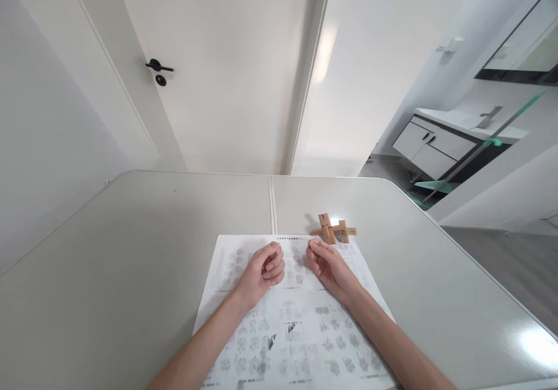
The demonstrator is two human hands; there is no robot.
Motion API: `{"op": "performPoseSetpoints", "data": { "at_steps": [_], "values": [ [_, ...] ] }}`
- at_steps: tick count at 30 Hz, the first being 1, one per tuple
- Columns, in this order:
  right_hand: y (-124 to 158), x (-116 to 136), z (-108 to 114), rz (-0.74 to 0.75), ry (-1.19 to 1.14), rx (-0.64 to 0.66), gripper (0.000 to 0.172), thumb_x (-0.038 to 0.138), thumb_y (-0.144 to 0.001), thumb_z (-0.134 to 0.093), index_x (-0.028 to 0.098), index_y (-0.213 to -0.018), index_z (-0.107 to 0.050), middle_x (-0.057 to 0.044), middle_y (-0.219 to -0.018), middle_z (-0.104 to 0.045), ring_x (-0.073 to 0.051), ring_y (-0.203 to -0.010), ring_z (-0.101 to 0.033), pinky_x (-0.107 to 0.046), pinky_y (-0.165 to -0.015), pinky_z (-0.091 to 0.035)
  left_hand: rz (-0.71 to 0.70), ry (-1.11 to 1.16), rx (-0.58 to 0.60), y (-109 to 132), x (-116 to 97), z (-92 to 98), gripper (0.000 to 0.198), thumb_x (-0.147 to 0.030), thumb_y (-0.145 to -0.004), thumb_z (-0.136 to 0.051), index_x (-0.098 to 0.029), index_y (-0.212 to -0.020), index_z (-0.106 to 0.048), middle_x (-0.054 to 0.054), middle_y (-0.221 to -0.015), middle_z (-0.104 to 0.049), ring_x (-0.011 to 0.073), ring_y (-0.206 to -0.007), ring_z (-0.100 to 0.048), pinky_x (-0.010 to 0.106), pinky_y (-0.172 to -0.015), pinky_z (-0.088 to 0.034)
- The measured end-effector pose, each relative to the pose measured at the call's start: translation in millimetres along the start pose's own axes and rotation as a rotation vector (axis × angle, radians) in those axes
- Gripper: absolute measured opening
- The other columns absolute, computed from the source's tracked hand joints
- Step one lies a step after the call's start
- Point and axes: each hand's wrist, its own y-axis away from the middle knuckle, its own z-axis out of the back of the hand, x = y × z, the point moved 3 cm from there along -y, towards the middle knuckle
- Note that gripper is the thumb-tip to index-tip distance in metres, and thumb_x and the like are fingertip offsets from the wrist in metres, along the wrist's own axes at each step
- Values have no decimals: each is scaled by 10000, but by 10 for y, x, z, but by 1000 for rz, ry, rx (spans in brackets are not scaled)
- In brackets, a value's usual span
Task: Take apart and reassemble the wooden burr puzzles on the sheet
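My left hand (267, 271) rests on a large printed sheet (288, 300), its fingers curled into a loose fist, and nothing shows in it. My right hand (329, 265) lies on the sheet's upper right, also curled, with thumb and fingertips together and no object visible. Just beyond the right hand, at the sheet's top edge, sits a small cluster of interlocked wooden puzzle pieces (326, 228), with dark marks on some faces. A gap separates the two hands. Rows of small grey diagrams cover the sheet, and two small dark marks or tears show near its middle.
The light grey tabletop (108, 274) has a seam running away from me. Behind it stands a white door (222, 76) with a black handle (160, 65). On the right, a doorway shows a sink cabinet (436, 140) and a green-tipped pole (510, 118).
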Motion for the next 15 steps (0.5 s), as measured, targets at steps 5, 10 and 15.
{"op": "performPoseSetpoints", "data": {
  "at_steps": [5, 10, 15],
  "values": [
    [-12, -19, 21, 4, 2, -4, 351, 444, -836, -855, 198, -757, -617, 16, -724, -525, -110, -580, -387, -282, -542, -322, 2, -4, -4, -3, 8, 11, 430, -359, -976, -629, -200, -670, -372, -94, -567, -241, 74, -480, -129, 220, -449, -217],
    [-12, -19, 20, 4, -8, -6, 342, 430, -845, -851, 196, -758, -617, 17, -725, -521, -104, -579, -387, -276, -542, -320, 1, -9, -3, 1, 2, 3, 440, -367, -971, -637, -200, -663, -371, -94, -566, -238, 73, -478, -125, 219, -447, -213],
    [-10, -4, 1, 4, -4, -4, 352, 440, -834, -855, 195, -754, -614, 21, -718, -525, -105, -575, -384, -284, -546, -314, 1, -15, -8, 5, -4, -10, 431, -362, -965, -642, -198, -668, -375, -93, -567, -245, 71, -478, -130, 216, -449, -213]
  ]
}}
